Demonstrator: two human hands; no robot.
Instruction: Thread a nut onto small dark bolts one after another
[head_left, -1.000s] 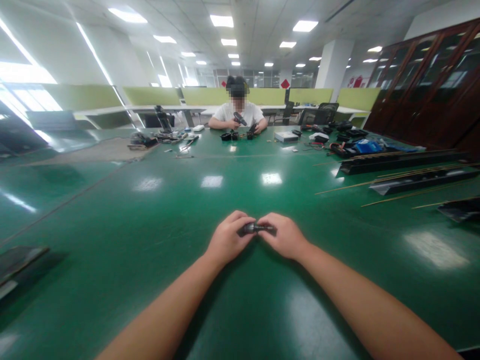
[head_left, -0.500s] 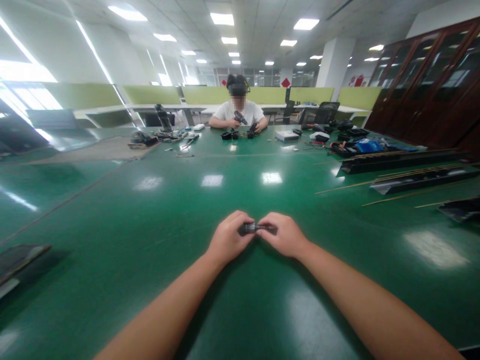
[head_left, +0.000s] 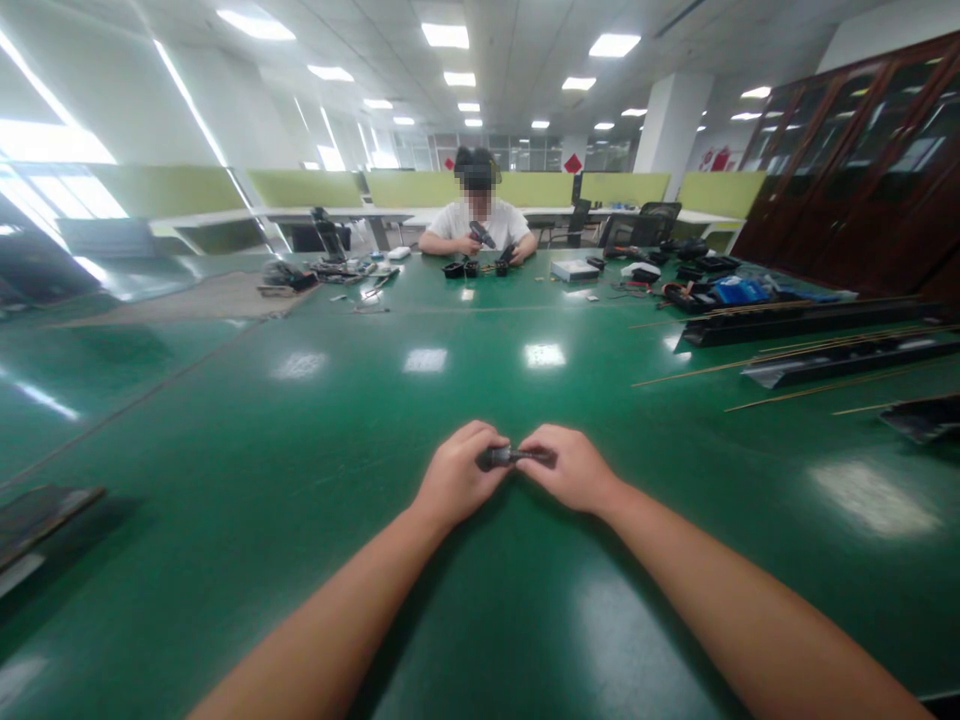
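Observation:
Between my two hands, low over the green table (head_left: 375, 590), is a small dark cylindrical piece (head_left: 499, 458) with a greyish middle that narrows toward the right. My left hand (head_left: 461, 470) is closed round its thicker left end. At the thin right end, my right hand (head_left: 566, 468) pinches with thumb and fingers. The fingertips of both hands almost meet. Much of the piece is hidden by the fingers, and its exact kind is too small to make out.
Across the table a person (head_left: 478, 225) holds a dark power drill (head_left: 481, 235). Black metal channels (head_left: 795, 325) and thin rods (head_left: 690, 374) lie at right. Tools and parts (head_left: 341, 268) clutter the far left; a white box (head_left: 574, 271) sits far right of centre. A dark flat panel (head_left: 45, 520) lies near left.
Almost nothing differs: both hands keep their hold on the dark cylindrical piece, and the right hand has shifted very slightly to the right.

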